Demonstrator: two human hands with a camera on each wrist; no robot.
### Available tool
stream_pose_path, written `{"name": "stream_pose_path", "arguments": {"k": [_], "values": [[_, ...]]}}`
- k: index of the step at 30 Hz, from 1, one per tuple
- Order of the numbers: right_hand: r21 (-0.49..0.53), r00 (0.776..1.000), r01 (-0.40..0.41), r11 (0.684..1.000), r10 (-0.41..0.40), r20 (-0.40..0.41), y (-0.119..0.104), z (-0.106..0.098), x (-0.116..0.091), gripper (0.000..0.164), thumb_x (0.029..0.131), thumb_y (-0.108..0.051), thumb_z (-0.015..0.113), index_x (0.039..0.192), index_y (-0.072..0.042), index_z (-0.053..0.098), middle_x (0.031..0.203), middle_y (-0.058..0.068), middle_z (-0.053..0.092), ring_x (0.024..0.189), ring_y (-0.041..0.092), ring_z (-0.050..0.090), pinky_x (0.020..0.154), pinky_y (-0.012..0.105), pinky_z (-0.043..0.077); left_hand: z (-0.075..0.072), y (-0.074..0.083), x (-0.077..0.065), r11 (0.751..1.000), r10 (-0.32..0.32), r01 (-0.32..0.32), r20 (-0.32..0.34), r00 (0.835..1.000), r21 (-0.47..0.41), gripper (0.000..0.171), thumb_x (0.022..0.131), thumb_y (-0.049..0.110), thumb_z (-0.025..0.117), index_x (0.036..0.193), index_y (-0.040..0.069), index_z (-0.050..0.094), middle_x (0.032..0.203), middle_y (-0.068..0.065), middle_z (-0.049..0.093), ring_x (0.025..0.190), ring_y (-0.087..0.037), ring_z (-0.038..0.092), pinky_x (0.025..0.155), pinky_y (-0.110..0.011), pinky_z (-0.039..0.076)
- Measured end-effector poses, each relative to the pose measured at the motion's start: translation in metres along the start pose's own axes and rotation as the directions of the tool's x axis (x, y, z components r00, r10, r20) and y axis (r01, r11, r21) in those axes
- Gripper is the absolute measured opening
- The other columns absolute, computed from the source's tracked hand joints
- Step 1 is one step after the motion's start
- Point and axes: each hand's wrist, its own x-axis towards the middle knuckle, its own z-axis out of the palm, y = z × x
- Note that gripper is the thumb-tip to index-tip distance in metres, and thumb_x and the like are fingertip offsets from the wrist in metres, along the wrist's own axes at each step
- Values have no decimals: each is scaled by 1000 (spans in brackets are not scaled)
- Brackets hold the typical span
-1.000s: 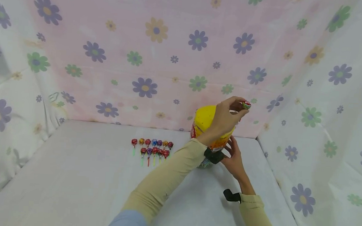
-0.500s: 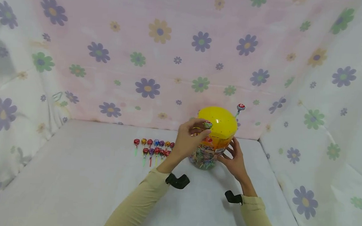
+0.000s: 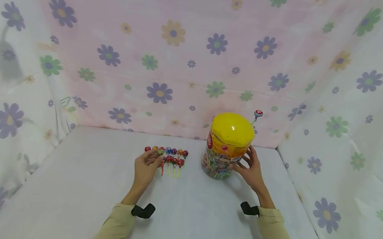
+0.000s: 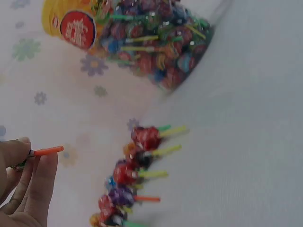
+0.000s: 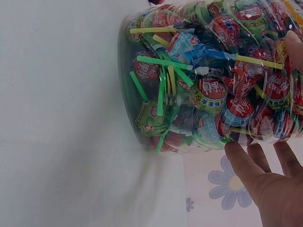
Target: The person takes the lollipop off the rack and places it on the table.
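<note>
In the head view my left hand (image 3: 146, 167) pinches a lollipop over the left end of the laid-out lollipops. The left wrist view shows this lollipop's orange stick (image 4: 49, 151) poking out past the fingers, its head mostly hidden. My right hand (image 3: 252, 172) holds the side of a clear plastic jar (image 3: 219, 166) with a yellow lid (image 3: 233, 129), thumb in front and fingers round the back. Through the jar's wall, many wrapped lollipops (image 5: 208, 90) are visible. Another lollipop (image 3: 258, 113) sticks up beside the lid on the right.
Two rows of lollipops (image 3: 181, 162) lie on the white table (image 3: 77, 185), left of the jar, sticks toward me. A flowered cloth backdrop (image 3: 193, 80) stands behind the table and along both sides.
My left hand has come from above the jar's far right side, down and left to the rows, carrying its lollipop. The right hand has stayed on the jar.
</note>
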Motion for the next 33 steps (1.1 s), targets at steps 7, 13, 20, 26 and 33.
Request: {"name": "stream_pose_path", "arguments": {"k": [7, 13, 20, 26, 33], "values": [[-3, 1000, -3, 1000, 3, -10, -1, 0, 1, 97, 88, -4, 79, 162, -27, 21, 162, 13, 33, 141, 44, 40, 110, 63, 40, -31, -28, 19, 966, -18, 33, -60, 998, 257, 38, 94, 4, 71, 130, -6, 64, 109, -28, 71, 94, -35, 74, 69, -18, 59], [-7, 1000, -11, 1000, 11, -10, -1, 0, -1, 98, 88, -3, 78, 162, -26, 20, 162, 13, 32, 142, 45, 40, 110, 62, 41, -38, -44, 30, 897, -34, 50, -46, 998, 438, 35, 89, 4, 75, 121, -9, 68, 95, -26, 74, 84, -37, 76, 70, -31, 60], [-12, 1000, -7, 1000, 7, -8, 0, 1, -1, 97, 88, -1, 77, 162, -25, 19, 163, 14, 30, 143, 45, 38, 111, 62, 39, -39, -49, 35, 879, -21, 31, -25, 999, 477, 29, 84, 1, 78, 109, -12, 70, 89, -26, 75, 78, -35, 76, 62, -19, 54], [-6, 1000, -3, 1000, 3, -8, -1, 1, -1, 97, 88, -2, 78, 162, -26, 20, 163, 13, 31, 143, 45, 38, 111, 62, 40, -42, -40, 35, 844, -34, 26, 5, 999, 536, 30, 84, 4, 79, 108, -12, 70, 85, -24, 74, 65, -24, 72, 56, -23, 52], [-13, 1000, -4, 1000, 4, -11, -1, 1, -1, 98, 88, -2, 78, 162, -26, 20, 163, 13, 31, 142, 46, 39, 110, 63, 40, -26, 3, 41, 860, 82, -121, 100, 992, 495, 30, 89, 8, 77, 113, -10, 70, 90, -23, 74, 73, -31, 74, 62, -36, 61]]}}
